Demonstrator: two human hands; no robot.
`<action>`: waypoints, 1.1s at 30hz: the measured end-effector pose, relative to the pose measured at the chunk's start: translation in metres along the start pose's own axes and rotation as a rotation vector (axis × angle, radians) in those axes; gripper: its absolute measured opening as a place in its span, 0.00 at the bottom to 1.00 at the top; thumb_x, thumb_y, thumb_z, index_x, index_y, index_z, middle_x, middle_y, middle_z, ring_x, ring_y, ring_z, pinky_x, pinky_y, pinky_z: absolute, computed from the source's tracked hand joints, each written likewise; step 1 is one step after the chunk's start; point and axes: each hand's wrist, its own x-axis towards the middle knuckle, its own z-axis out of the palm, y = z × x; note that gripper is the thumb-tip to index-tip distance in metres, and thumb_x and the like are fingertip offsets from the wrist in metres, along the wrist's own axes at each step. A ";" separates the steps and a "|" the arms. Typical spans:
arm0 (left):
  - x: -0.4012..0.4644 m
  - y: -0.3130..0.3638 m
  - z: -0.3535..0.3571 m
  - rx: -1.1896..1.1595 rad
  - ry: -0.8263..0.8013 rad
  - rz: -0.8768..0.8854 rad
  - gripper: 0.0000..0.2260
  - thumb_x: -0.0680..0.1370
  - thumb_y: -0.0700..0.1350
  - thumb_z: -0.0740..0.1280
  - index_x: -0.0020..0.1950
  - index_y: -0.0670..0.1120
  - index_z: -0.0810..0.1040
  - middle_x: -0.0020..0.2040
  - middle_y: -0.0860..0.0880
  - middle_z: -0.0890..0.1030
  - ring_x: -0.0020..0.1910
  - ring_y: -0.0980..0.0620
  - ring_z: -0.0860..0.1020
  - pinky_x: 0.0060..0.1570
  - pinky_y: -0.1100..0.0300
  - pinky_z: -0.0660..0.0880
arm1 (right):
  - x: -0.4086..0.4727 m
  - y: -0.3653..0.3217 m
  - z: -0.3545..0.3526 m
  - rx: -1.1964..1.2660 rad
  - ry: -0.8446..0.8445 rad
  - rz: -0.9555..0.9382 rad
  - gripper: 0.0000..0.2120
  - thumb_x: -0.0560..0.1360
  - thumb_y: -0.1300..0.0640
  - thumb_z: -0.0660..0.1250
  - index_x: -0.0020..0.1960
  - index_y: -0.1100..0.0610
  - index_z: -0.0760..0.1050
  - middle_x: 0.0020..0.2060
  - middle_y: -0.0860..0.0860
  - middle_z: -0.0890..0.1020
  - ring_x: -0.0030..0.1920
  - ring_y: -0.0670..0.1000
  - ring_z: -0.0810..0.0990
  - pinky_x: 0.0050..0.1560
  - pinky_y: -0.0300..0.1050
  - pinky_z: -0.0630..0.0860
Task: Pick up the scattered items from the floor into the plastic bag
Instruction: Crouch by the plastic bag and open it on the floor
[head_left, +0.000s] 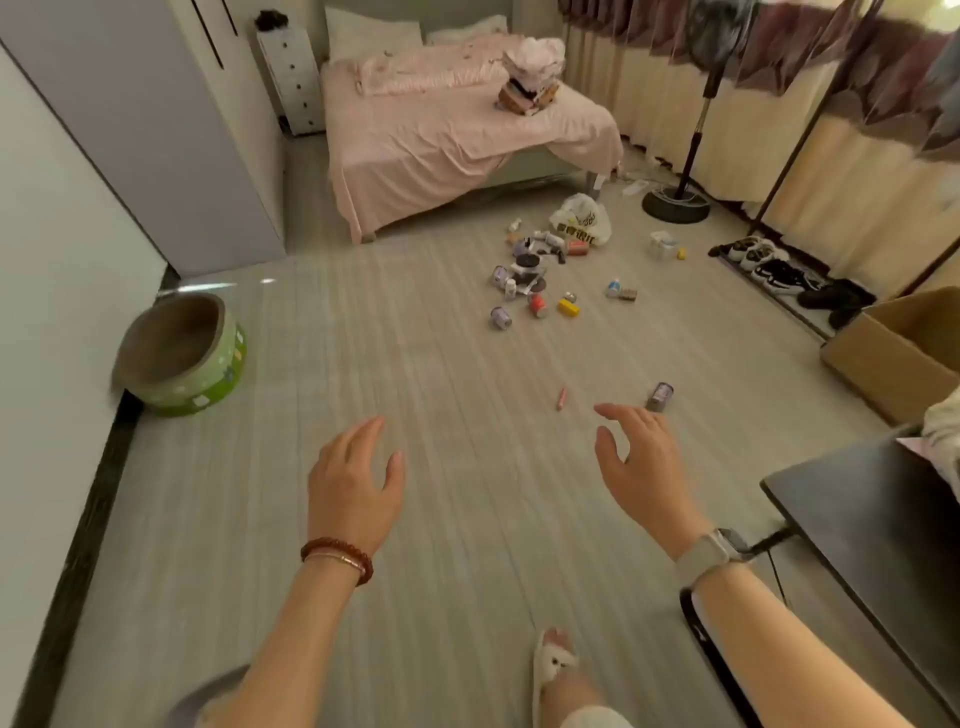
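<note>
Two hands (353, 483), one plastic bag (581, 218), one bed (441, 130), one fan (675, 200).

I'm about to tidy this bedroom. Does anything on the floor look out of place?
Yes. Small cans, bottles and boxes lie scattered on the floor in front of the plastic bag near the bed's foot. One can and a pink stick lie apart, nearer both empty hands.

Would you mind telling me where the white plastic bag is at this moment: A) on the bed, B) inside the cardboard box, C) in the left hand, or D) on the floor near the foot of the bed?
D: the plastic bag lies on the floor by the bed, next to the scattered items, and both the left hand and right hand are empty.
</note>
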 end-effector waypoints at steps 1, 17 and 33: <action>0.004 -0.006 0.014 -0.005 -0.060 -0.071 0.18 0.76 0.44 0.64 0.65 0.43 0.71 0.64 0.44 0.74 0.65 0.45 0.70 0.65 0.49 0.65 | 0.006 0.014 0.013 0.025 -0.053 0.064 0.14 0.76 0.60 0.60 0.61 0.58 0.73 0.57 0.55 0.79 0.61 0.56 0.73 0.62 0.51 0.68; 0.268 0.041 0.156 0.009 -0.300 -0.280 0.18 0.77 0.46 0.61 0.67 0.45 0.69 0.65 0.46 0.72 0.66 0.48 0.68 0.65 0.57 0.63 | 0.282 0.088 0.086 0.049 -0.519 0.302 0.18 0.78 0.55 0.57 0.67 0.57 0.68 0.63 0.54 0.75 0.66 0.54 0.70 0.65 0.45 0.65; 0.649 -0.057 0.214 0.016 -0.282 -0.284 0.18 0.77 0.45 0.61 0.66 0.44 0.69 0.66 0.46 0.72 0.66 0.47 0.69 0.65 0.53 0.64 | 0.662 0.020 0.216 -0.096 -0.539 0.260 0.18 0.78 0.53 0.56 0.67 0.55 0.67 0.64 0.55 0.74 0.65 0.56 0.69 0.66 0.52 0.66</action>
